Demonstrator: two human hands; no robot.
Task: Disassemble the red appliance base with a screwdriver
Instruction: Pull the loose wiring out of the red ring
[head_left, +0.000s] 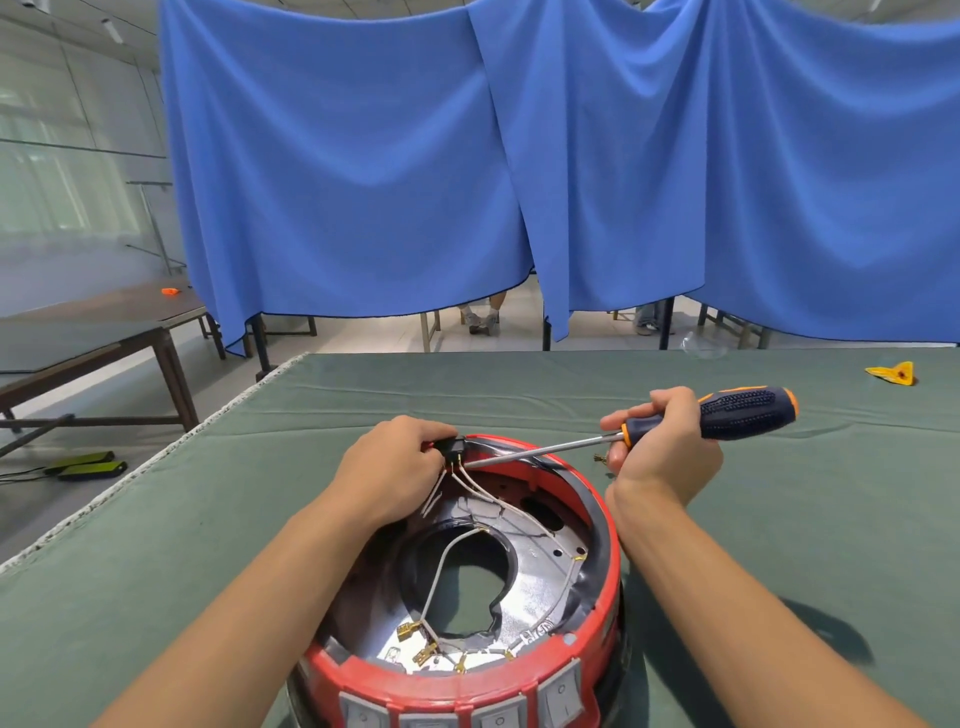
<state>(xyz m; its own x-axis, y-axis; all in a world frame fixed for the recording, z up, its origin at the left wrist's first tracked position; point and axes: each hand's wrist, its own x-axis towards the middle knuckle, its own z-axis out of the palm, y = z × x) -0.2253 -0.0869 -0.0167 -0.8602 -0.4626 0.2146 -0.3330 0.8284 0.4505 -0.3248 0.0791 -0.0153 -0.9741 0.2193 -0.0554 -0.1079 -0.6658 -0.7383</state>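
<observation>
Left hand (393, 464) pinching black switch (453, 448) at red base (605, 545) rim, right hand (666, 441) gripping screwdriver (675, 423)

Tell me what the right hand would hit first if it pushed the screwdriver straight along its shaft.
Most likely the small black switch part that the left hand pinches at the red base's far rim; the screwdriver tip held by the right hand already sits at it, though depth is unclear.
</observation>
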